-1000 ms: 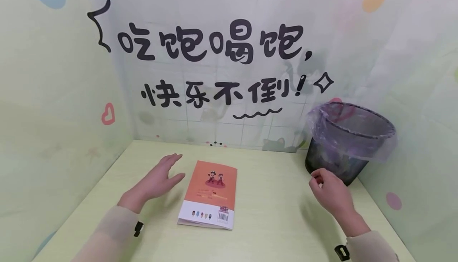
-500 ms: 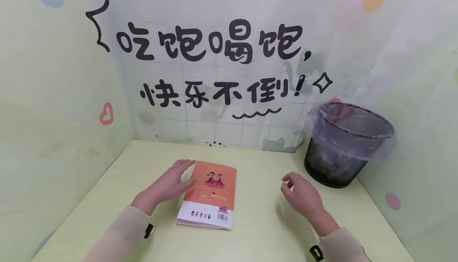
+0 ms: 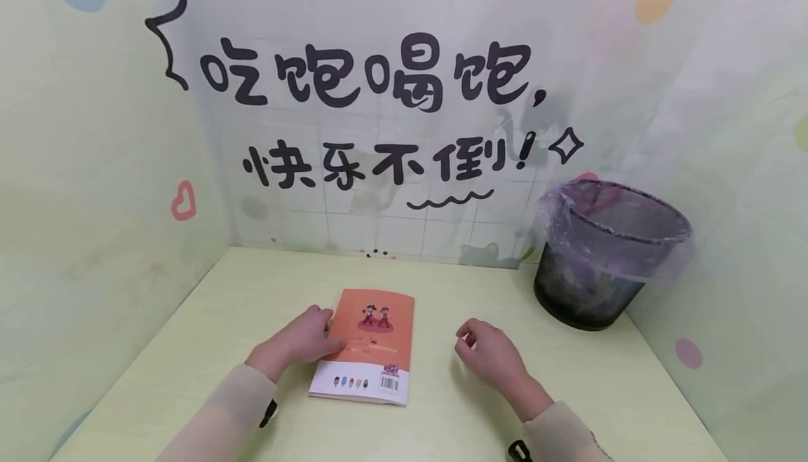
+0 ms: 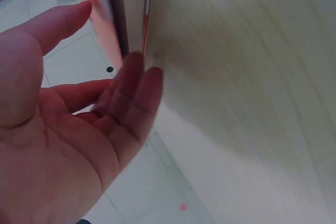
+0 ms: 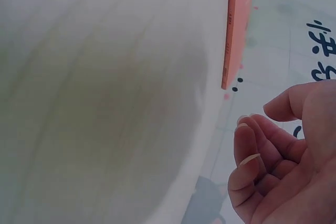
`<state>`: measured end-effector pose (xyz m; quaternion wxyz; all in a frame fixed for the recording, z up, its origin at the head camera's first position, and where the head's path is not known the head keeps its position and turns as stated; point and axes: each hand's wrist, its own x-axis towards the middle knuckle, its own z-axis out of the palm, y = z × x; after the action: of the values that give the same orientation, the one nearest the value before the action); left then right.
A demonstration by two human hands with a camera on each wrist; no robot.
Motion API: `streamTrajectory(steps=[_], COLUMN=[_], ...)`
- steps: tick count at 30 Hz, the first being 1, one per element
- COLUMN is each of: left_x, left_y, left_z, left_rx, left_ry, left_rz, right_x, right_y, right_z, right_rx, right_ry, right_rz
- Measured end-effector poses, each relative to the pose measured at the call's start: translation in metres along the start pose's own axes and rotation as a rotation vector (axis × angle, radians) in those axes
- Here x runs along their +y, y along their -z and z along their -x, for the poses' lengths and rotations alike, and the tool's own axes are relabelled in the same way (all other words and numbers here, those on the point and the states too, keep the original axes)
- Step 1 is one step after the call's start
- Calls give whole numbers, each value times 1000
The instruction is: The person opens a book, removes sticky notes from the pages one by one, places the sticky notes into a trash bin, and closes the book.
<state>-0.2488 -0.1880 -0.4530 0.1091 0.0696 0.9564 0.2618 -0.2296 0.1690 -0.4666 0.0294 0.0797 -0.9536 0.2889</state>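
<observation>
An orange and white booklet (image 3: 372,339) lies on the table, its barcode and small printed figures facing up. My left hand (image 3: 299,339) is at its left edge, thumb over the cover and fingers at the side, pinching that edge. In the left wrist view, the left hand's thumb (image 4: 65,22) is on the cover side of the booklet (image 4: 131,11), with fingertips by the page edges. To the right of the booklet, my right hand (image 3: 492,357) hovers above the table, fingers loosely curled and holding nothing. The right wrist view shows a gap between that hand (image 5: 283,156) and the booklet's spine (image 5: 231,45).
A dark bin (image 3: 583,294) with a purple plastic liner (image 3: 625,252) stands at the table's back right corner. Printed cloth walls (image 3: 379,231) close off the back and both sides of the pale table (image 3: 454,420).
My left hand has moved right and reached the booklet, its thumb coming over the cover. The right hand has moved left, away from the bin and towards the booklet.
</observation>
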Motion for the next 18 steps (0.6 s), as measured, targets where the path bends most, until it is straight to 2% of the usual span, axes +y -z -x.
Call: streamTrajectory(steps=[5,12,18], left_x=[1,9,18], left_y=[-2,-7,-15], left_z=[-2,-3,-5], left_rx=[-37,-30,-26], left_ry=[29,48,34], left_rz=[7,13,14], right_x=[-2,-1,-3], right_y=[-6,-12,-15], right_z=[1,3,3], right_rx=[-30,-60,-82], right_ry=[0,-23,-40], right_rz=[-21,-48,-57])
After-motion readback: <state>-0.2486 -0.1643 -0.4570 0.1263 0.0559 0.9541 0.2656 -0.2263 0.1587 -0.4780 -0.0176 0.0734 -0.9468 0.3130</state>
